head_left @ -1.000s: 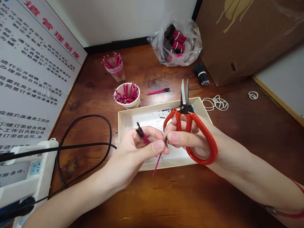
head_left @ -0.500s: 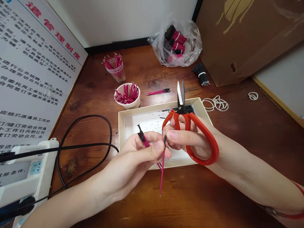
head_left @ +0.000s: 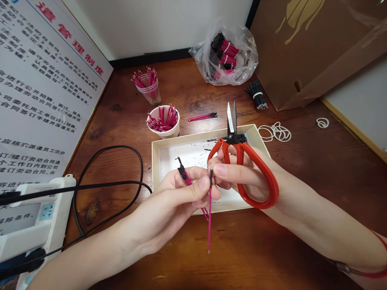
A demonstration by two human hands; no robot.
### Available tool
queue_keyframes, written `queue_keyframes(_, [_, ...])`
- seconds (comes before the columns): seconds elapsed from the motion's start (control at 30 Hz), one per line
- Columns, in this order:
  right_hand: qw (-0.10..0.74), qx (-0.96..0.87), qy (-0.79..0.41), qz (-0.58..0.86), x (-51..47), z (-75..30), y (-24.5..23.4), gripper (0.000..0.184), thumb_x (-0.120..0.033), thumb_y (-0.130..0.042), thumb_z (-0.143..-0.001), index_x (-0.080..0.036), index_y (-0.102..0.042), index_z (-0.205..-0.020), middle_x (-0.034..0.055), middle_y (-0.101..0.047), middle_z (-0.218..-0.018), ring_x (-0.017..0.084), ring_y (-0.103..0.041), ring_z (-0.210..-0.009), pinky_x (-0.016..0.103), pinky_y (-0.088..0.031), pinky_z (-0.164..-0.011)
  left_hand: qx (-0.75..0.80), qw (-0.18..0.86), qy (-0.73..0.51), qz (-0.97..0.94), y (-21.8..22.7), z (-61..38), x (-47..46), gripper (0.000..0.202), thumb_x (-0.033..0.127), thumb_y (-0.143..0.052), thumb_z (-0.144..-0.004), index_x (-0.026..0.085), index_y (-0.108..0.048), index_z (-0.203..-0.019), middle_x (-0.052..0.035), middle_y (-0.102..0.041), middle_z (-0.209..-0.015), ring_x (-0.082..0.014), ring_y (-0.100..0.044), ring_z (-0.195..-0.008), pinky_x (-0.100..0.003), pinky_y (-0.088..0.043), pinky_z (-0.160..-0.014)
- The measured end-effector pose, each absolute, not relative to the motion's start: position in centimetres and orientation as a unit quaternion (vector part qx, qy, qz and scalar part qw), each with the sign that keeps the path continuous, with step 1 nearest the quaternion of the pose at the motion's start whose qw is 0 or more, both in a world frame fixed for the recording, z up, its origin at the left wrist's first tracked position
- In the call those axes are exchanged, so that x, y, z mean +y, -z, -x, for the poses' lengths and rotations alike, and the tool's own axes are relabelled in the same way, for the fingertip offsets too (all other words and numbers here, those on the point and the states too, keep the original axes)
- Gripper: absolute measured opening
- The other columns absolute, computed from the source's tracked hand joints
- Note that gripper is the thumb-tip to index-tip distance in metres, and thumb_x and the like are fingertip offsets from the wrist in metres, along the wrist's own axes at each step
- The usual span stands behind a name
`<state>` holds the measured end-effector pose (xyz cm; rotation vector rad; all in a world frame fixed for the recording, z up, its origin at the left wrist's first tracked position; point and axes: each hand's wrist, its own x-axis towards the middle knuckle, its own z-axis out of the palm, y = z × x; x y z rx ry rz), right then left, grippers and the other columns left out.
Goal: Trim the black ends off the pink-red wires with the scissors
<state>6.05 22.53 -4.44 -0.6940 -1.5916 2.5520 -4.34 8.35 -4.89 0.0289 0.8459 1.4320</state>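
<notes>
My left hand (head_left: 178, 197) is closed, its thumb and forefinger pinching a pink wire (head_left: 209, 225) near the black end, so that the wire hangs straight down with a bare metal tip. Several more pink wires with black ends (head_left: 183, 173) are tucked between the same hand's fingers. Around the orange handles of the scissors (head_left: 232, 137) wraps my right hand (head_left: 244, 171); the blades point up, slightly parted. Its thumb and forefinger meet at the hanging wire's black top end, close against the left fingertips. Beneath both hands lies a shallow cream box (head_left: 165, 141) with small black scraps.
Behind the box stand a paper cup (head_left: 167, 133) and a clear plastic cup (head_left: 154, 96), both holding pink wires. A few wires (head_left: 202, 117) lie nearby. A plastic bag of bundles (head_left: 248, 60), a black wire bundle (head_left: 256, 94), rubber bands (head_left: 276, 132), a cable (head_left: 115, 147) and a power strip (head_left: 65, 187) surround them.
The hanging wire's lower end has swung a little to the right and now points straight down. Both hands keep nearly the same grip and place.
</notes>
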Motion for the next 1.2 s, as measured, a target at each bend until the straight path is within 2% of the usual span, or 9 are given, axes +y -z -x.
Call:
queue_keyframes(0.23, [0.096, -0.592, -0.775, 0.196, 22.5, -6.1, 5.0, 0.026, -0.027, -0.082, -0.071, -0.023, -0.057, -0.076, -0.0067, -0.06, -0.061, 0.011, -0.058, -0.054, 0.025, -0.05, -0.054, 0.4, 0.652, -0.643, -0.027, 5.1, 4.4, 8.6, 0.017, 0.027, -0.083, -0.079, 0.015, -0.074, -0.072, 0.0037, -0.065, -0.066, -0.0018, -0.054, -0.061, -0.01, -0.045, -0.062])
queue_keyframes(0.4, [0.136, -0.626, -0.728, 0.245, 22.4, -6.0, 4.5, 0.035, -0.031, -0.089, -0.064, -0.022, -0.056, -0.071, -0.0043, -0.063, -0.067, 0.011, -0.06, -0.058, 0.027, -0.053, -0.057, 0.461, 0.606, -0.641, -0.098, 5.4, 4.7, 8.7, 0.015, 0.033, -0.085, -0.076, 0.02, -0.077, -0.074, 0.0037, -0.07, -0.065, -0.0035, -0.06, -0.068, -0.01, -0.045, -0.066])
queue_keyframes(0.5, [0.138, -0.64, -0.713, 0.252, 22.6, -5.9, 4.1, 0.037, -0.036, -0.089, -0.064, -0.022, -0.056, -0.073, -0.003, -0.064, -0.069, 0.012, -0.06, -0.059, 0.027, -0.053, -0.057, 0.515, 0.566, -0.625, -0.152, 5.6, 5.1, 8.8, 0.009, 0.031, -0.085, -0.075, 0.024, -0.079, -0.077, 0.0045, -0.073, -0.067, -0.0058, -0.064, -0.07, -0.014, -0.048, -0.069])
queue_keyframes(0.6, [0.129, -0.667, -0.685, 0.262, 22.7, -6.1, 4.1, 0.035, -0.038, -0.086, -0.068, -0.022, -0.056, -0.075, -0.0021, -0.063, -0.071, 0.013, -0.06, -0.063, 0.028, -0.054, -0.06, 0.594, 0.463, -0.62, -0.221, 5.8, 5.6, 9.0, 0.005, 0.023, -0.084, -0.075, 0.024, -0.079, -0.074, 0.0039, -0.075, -0.069, -0.009, -0.064, -0.066, -0.02, -0.05, -0.066])
queue_keyframes(0.7, [0.145, -0.707, -0.635, 0.275, 22.3, -7.3, 4.9, 0.029, -0.038, -0.081, -0.074, -0.023, -0.058, -0.082, -0.0018, -0.062, -0.077, 0.014, -0.059, -0.069, 0.027, -0.053, -0.062, 0.686, 0.274, -0.603, -0.302, 6.3, 6.1, 9.4, 0.009, 0.015, -0.082, -0.074, 0.023, -0.079, -0.073, 0.0021, -0.075, -0.071, -0.0113, -0.062, -0.064, -0.024, -0.048, -0.06])
queue_keyframes(0.8, [0.172, -0.774, -0.546, 0.27, 21.4, -9.2, 6.3, 0.022, -0.032, -0.073, -0.081, -0.025, -0.059, -0.095, -0.001, -0.062, -0.082, 0.015, -0.059, -0.073, 0.03, -0.053, -0.067, 0.699, 0.142, -0.576, -0.4, 7.2, 6.6, 9.5, 0.014, 0.011, -0.079, -0.076, 0.024, -0.08, -0.077, 0.0016, -0.076, -0.072, -0.0127, -0.061, -0.066, -0.027, -0.049, -0.062])
queue_keyframes(0.9, [0.229, -0.832, -0.436, 0.256, 20.6, -10.6, 7.6, 0.014, -0.02, -0.063, -0.088, -0.026, -0.06, -0.101, 0.0005, -0.066, -0.087, 0.014, -0.058, -0.073, 0.03, -0.051, -0.067, 0.673, 0.09, -0.573, -0.459, 7.8, 6.8, 9.5, 0.017, 0.009, -0.079, -0.077, 0.026, -0.08, -0.081, 0.001, -0.078, -0.075, -0.0142, -0.064, -0.068, -0.03, -0.051, -0.065])
queue_keyframes(1.03, [0.307, -0.86, -0.337, 0.229, 20.4, -11.0, 8.1, 0.017, -0.01, -0.064, -0.084, -0.023, -0.062, -0.095, 0.0005, -0.067, -0.083, 0.012, -0.056, -0.064, 0.027, -0.049, -0.058, 0.666, 0.081, -0.574, -0.471, 7.9, 6.9, 9.5, 0.022, 0.009, -0.079, -0.077, 0.03, -0.08, -0.084, 0.0013, -0.079, -0.077, -0.0161, -0.067, -0.07, -0.033, -0.051, -0.067])
queue_keyframes(1.2, [0.324, -0.861, -0.328, 0.212, 20.4, -10.7, 8.1, 0.021, -0.006, -0.065, -0.082, -0.023, -0.063, -0.094, 0.0004, -0.067, -0.079, 0.012, -0.058, -0.061, 0.027, -0.049, -0.053, 0.67, 0.09, -0.574, -0.462, 7.7, 6.9, 9.5, 0.024, 0.01, -0.08, -0.077, 0.032, -0.081, -0.085, 0.0022, -0.079, -0.077, -0.0159, -0.066, -0.069, -0.033, -0.049, -0.065])
